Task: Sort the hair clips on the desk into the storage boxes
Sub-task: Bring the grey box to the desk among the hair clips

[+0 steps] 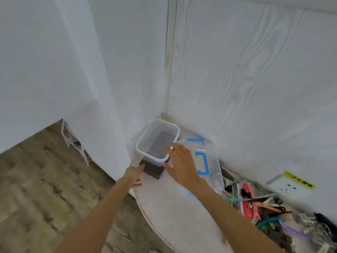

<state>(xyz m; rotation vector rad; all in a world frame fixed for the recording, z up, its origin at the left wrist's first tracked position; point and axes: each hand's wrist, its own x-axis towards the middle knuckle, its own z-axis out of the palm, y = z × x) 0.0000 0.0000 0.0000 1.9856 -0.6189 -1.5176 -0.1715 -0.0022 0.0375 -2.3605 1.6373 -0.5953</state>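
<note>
Far left: wood-look floor (36, 189), white wall (54, 70), a small white frame-like object (73, 141) leaning at the wall base, details blurred.

Left hand (134, 175) at the left edge of the white desk (173, 212), fingers straight, tips touching the near-left side of a dark box (152, 170). Not curled round it.

On top of the dark box sits a clear storage box (156, 138) with a white rim, lid off, in the far corner of the desk where the walls meet. Contents can't be made out; only a dark shape shows through the bottom.

Right hand (179, 165) just right of it, fingers spread and relaxed, fingertips over the near-right rim of the clear box, thumb near the box's side. Real contact unclear; grips nothing.

Behind and under the right hand: a second clear storage box (209, 161) with blue latches, lying on the desk along the right wall.

Further right, near side: pile of hair clips (259, 207) on the desk, mixed colours — pink, orange, green, purple, black, silver — all outside the boxes.

Far right on the wall: white socket (290, 185) with yellow label.
</note>
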